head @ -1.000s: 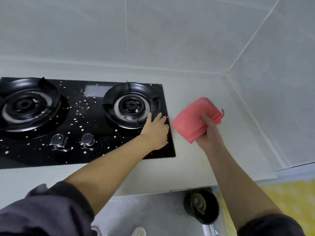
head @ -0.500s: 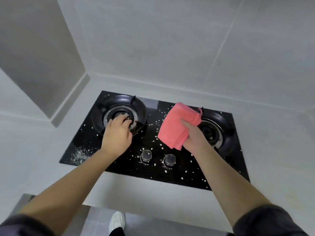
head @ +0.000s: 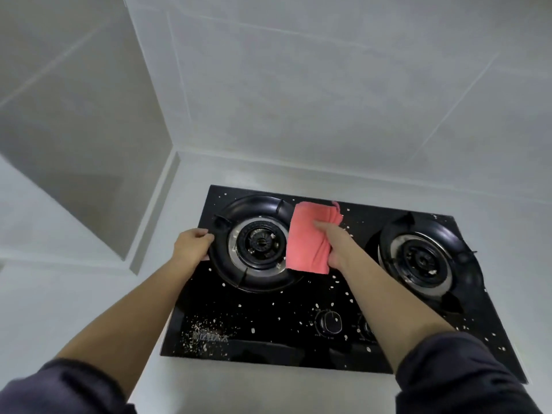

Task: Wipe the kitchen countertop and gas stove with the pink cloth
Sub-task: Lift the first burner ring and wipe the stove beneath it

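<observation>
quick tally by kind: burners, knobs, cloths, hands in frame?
Burners: 2, left burner, right burner
Knobs: 2, left knob, right knob partly hidden by the forearm
Cloths: 1, pink cloth
Hands: 2, left hand, right hand
Total: 7

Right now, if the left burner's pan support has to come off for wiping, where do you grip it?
Probably by the outer rim of the pan support, from its left and right sides. The ring is wide and round. The left hand is already on its left edge; the right hand holds the pink cloth at the right edge.
</observation>
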The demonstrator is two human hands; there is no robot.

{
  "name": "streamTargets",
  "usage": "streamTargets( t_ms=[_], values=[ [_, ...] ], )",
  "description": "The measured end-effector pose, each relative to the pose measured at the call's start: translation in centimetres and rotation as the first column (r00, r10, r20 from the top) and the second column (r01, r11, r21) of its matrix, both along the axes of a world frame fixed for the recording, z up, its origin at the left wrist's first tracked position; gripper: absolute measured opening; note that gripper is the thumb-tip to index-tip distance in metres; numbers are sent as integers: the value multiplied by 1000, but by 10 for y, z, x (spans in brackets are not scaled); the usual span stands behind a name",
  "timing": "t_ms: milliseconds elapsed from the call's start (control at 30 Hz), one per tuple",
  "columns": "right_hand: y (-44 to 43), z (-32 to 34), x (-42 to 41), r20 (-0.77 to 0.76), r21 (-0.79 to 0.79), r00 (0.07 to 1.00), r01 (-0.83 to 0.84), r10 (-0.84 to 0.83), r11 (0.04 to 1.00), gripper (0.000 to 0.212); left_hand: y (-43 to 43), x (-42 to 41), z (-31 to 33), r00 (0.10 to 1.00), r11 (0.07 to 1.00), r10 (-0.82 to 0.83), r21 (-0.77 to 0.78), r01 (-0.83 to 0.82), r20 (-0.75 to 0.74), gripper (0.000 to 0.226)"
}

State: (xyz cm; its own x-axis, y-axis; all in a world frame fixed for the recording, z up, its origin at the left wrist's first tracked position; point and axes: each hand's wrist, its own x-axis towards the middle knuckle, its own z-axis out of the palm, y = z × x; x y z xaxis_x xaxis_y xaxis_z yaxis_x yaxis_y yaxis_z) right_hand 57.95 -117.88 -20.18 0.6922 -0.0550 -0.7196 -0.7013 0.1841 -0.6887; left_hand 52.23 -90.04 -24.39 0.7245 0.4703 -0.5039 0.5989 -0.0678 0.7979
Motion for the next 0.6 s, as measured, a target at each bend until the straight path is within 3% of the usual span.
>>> streamTargets(
  t_ms=[133,200,367,467,600],
  values=[
    [9,-1,6,46,-72,998,43,-40,996,31,-6,11,6,1000,1000,11,-28,-11,-9,4],
    [13,1,10,84,-122,995,59,-49,991,30,-7,13,11,999,998,41,-41,-40,15,14],
    [18,13,23,93,-217,993,93,-75,972,27,-11,13,40,981,934,140,-346,-86,135,9],
    [23,26,25,42,-181,997,78,-71,980,9,-7,10,51,975,822,150,-568,-32,163,14],
    [20,56,42,55,3,997,58,-58,998,16,-5,14,62,966,802,216,-590,-92,143,19]
  ],
)
